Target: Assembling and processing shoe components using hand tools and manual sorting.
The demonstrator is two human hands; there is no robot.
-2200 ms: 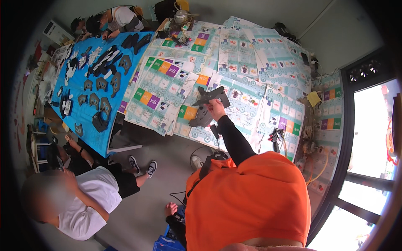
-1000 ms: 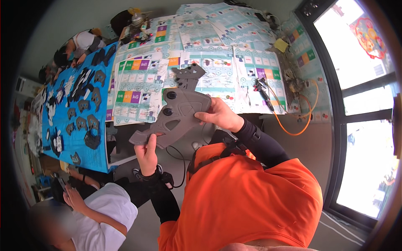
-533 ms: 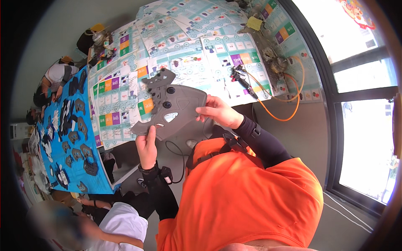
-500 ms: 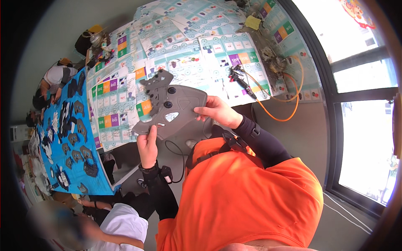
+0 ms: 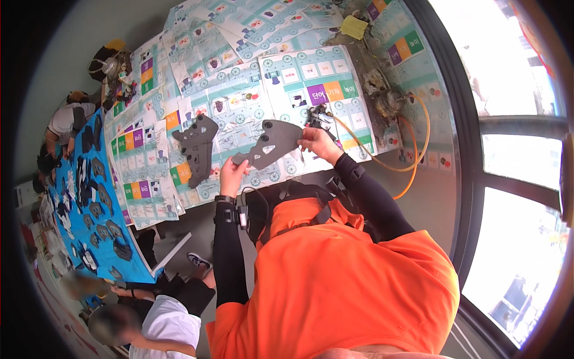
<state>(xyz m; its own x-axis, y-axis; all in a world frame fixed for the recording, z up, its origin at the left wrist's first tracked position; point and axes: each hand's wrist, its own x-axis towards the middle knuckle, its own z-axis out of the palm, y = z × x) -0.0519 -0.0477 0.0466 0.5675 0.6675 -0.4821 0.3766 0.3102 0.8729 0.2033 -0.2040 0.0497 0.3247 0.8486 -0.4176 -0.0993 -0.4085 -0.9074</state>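
The thumb and fingers of the left hand point(image 5: 232, 176) pinch the narrow left end of a dark gray molded panel point(image 5: 278, 143); those of the right hand point(image 5: 321, 145) grip its right edge, so the panel is held tilted between both. Whether it touches the sheets under it cannot be told. Below its narrow end, the left wrist bears a dark band point(image 5: 225, 198); both arms reach forward to the panel from an orange shirt point(image 5: 347, 281). Printed sheets point(image 5: 286, 119) lie around and beyond the panel, with lettering on purple, orange and green blocks and small fruit pictures. Left of the panel, with bare sheet between, lie other gray pieces point(image 5: 201, 158). Right and beyond the panel is a black tool point(image 5: 318, 116), near a yellow-orange hose point(image 5: 428, 128). The sheets' front edge runs just on the panel's near side; a blue-covered table point(image 5: 136, 264) stands well to its left, a window point(image 5: 514, 161) well to its right.
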